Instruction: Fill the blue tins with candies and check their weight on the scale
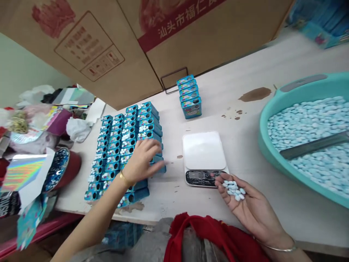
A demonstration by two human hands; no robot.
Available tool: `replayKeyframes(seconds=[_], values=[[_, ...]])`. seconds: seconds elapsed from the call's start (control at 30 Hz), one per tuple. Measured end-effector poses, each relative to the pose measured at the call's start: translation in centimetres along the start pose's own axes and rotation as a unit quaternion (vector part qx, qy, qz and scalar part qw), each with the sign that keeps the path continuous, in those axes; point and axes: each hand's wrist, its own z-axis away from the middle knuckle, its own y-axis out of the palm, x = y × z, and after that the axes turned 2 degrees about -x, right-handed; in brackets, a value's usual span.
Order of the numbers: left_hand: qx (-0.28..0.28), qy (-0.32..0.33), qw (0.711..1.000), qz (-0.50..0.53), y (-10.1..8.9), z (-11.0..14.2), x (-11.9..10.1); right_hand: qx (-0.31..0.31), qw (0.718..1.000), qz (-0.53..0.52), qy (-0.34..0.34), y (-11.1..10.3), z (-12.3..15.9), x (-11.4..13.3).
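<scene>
My left hand [141, 160] reaches over the rows of small blue tins [122, 145] laid out on the table, fingers curled down onto the tins at the right edge of the block. My right hand [245, 203] lies palm up by the table's front edge, cupped around a small heap of pale blue candies [233, 190]. Its fingertips touch the front of a white kitchen scale [203, 151], whose platform is bare. Many tins show white candies in their round holes.
A teal basin [275, 145] full of blue candies, with a grey scoop [313, 145] in it, stands at the right. A short row of blue tins [189, 95] sits near big cardboard boxes [136, 40]. Clutter and a red bowl [65, 169] crowd the left.
</scene>
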Motion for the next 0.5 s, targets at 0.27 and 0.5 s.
replayKeyframes(seconds=[0.27,0.5], values=[[-0.011,-0.067,0.987,-0.145,3.8,7.3,-2.3,0.05,0.998,0.034,0.012,0.3,0.9,-1.9],[-0.045,0.045,0.993,-0.095,-0.1,-1.6,-6.1,0.097,0.995,0.026,-0.012,-1.0,0.8,-1.9]])
